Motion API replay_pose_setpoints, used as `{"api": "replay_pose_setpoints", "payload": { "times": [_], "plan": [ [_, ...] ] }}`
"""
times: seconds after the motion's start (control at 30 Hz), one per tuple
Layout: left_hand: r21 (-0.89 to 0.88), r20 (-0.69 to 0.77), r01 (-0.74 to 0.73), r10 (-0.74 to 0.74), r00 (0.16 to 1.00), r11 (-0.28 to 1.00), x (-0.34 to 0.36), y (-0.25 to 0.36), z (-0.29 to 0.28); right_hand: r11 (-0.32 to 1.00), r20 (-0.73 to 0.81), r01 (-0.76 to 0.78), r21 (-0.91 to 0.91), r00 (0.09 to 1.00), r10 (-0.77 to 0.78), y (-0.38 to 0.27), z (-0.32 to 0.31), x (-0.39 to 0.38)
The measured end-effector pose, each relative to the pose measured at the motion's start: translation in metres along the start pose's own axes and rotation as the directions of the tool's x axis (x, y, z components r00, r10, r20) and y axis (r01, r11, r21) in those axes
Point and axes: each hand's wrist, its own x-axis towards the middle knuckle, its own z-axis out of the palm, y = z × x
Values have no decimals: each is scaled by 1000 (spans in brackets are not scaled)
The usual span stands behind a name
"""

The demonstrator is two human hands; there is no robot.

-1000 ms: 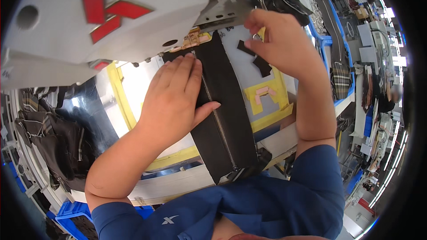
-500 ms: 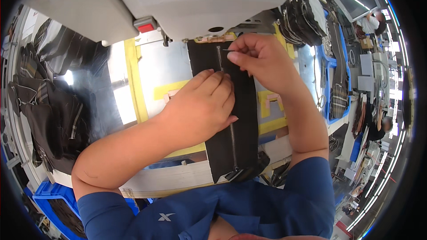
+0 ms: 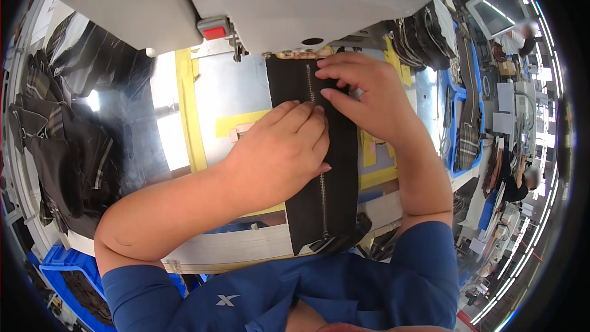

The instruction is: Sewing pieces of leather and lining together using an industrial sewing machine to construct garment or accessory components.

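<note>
A long black fabric piece (image 3: 341, 178) lies lengthwise in front of me, with a metal zipper (image 3: 324, 206) running down its middle. Across the zipper rests my left hand (image 3: 276, 150), its bent fingers lying on the cloth and its thumb apart, lower down. My right hand (image 3: 376, 95) is at the far right part of the fabric, thumb and fingers apart, and I see nothing between them. The far end of the fabric reaches the underside of a white machine head (image 3: 258, 6). At the near end, the zipper's slider sits by a folded dark flap.
Dark garment pieces (image 3: 74, 154) are heaped at the left. More zippered pieces (image 3: 421, 40) are stacked at the back right, near a blue bin (image 3: 458, 120). Yellow tape (image 3: 187, 110) marks the metal work plate. Another blue bin (image 3: 74, 276) stands lower left.
My right thumb and fingers have parted; earlier they pinched a thin dark sliver, which no longer shows. The left hand stays on the zipper. The view has shifted slightly.
</note>
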Motion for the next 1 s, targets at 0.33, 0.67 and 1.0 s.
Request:
{"api": "replay_pose_setpoints", "payload": {
  "times": [0.33, 0.67, 1.0],
  "plan": [
    [-20, 39, 21, -21, 999, 1000, 0, 0, -2, 981, -31, 126, -146, 991, -132, -3, 8, 3],
    [-8, -9, -1, 1, 1000, 1000, 0, -1, 3, 953, -2, 206, -224, 977, -211, -1, 7, 5],
    [-45, -23, 45, -46, 999, 998, 0, -13, -2, 914, 6, 250, -321, 965, -262, 0, 9, 5]
  ]
}}
